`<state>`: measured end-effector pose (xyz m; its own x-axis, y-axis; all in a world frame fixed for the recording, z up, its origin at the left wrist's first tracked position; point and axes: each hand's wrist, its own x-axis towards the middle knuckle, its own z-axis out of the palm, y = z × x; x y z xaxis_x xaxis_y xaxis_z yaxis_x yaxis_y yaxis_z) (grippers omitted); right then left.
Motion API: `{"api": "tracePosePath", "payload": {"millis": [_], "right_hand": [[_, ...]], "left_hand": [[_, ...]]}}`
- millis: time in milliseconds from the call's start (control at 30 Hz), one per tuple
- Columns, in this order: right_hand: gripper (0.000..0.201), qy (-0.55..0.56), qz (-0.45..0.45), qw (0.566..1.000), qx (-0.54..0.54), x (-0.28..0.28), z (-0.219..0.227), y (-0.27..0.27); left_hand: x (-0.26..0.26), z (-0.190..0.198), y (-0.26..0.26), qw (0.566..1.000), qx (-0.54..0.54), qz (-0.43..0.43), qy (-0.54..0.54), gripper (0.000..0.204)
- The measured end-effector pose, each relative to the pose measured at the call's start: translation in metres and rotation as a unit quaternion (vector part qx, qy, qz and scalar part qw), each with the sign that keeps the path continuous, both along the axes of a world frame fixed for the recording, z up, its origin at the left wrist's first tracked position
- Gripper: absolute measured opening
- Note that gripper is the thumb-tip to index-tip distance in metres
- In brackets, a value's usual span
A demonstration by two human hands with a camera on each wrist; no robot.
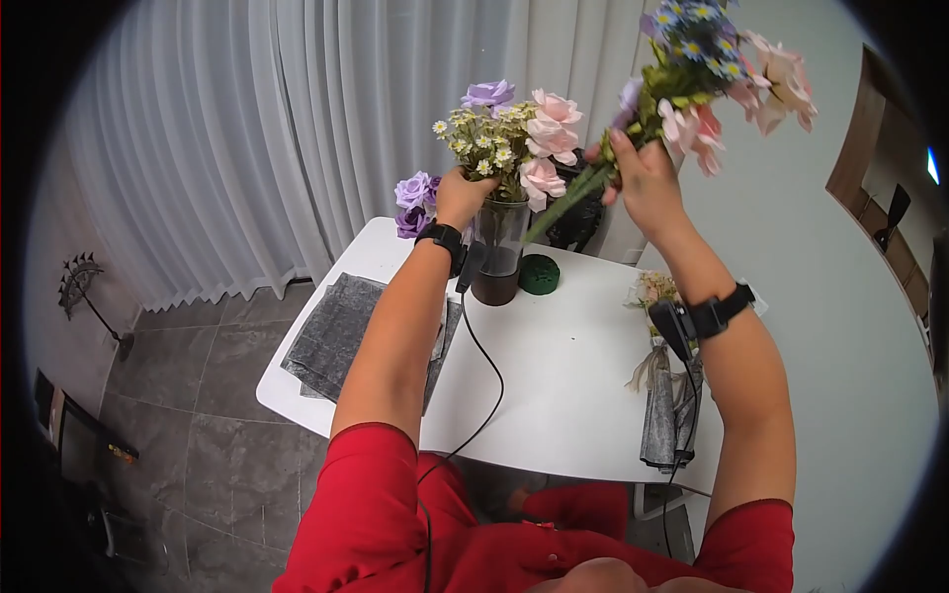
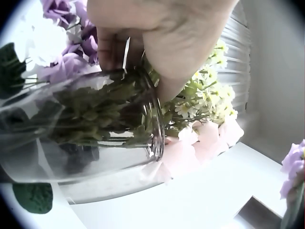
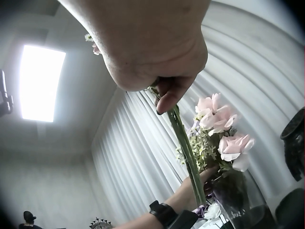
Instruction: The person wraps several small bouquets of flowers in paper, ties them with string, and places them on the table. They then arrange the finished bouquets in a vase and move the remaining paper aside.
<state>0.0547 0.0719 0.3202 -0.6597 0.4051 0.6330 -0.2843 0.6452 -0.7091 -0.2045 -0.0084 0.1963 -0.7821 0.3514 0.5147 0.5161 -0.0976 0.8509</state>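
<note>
My right hand (image 1: 645, 188) grips the green stems (image 3: 183, 143) of a bouquet (image 1: 697, 89) with blue, pink and cream flowers, raised to the right of the glass vase (image 1: 499, 242). The stems slant down and left toward the vase. Daisies, pink roses (image 1: 554, 128) and a purple rose (image 1: 488, 94) stand in the vase. At its rim my left hand (image 1: 465, 198) holds the stems below the daisies (image 2: 200, 95), fingers partly hidden behind the glass in the left wrist view. Purple flowers (image 1: 415, 203) lie left of the vase.
A green round block (image 1: 539, 275) sits right of the vase on the white table (image 1: 554, 376). Grey sheets (image 1: 336, 331) lie at the left. A wrapped bundle (image 1: 670, 415) lies at the right edge. A dark object (image 1: 575, 212) stands behind the table.
</note>
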Motion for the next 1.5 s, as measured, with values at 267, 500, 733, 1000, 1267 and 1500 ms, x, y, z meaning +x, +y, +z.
{"api": "tracePosePath", "payload": {"millis": [267,500,733,1000,1267,1500], "right_hand": [[0.033,0.030,-0.043,0.997,0.059,-0.069,0.017,-0.015],[0.034,0.008,-0.218,0.876,0.431,-0.119,-0.027,0.027],[0.037,-0.158,-0.083,0.970,0.162,-0.139,-0.059,0.014],[0.043,-0.141,-0.128,0.963,0.192,-0.146,-0.088,0.016],[0.043,-0.218,-0.238,0.901,0.289,-0.153,-0.105,0.007],[0.071,-0.298,-0.147,0.894,0.300,-0.155,-0.101,0.024]], "left_hand": [[-0.002,-0.002,-0.011,0.997,-0.053,0.053,0.024,0.038],[0.000,-0.003,-0.013,0.999,-0.029,0.038,0.016,0.038],[0.019,0.002,-0.018,0.994,-0.048,0.097,0.032,0.040],[0.012,-0.005,-0.017,0.993,-0.041,0.100,0.046,0.042],[0.019,-0.007,-0.017,0.993,-0.014,0.106,0.051,0.041],[0.017,-0.010,-0.017,0.994,-0.002,0.095,0.054,0.041]]}}
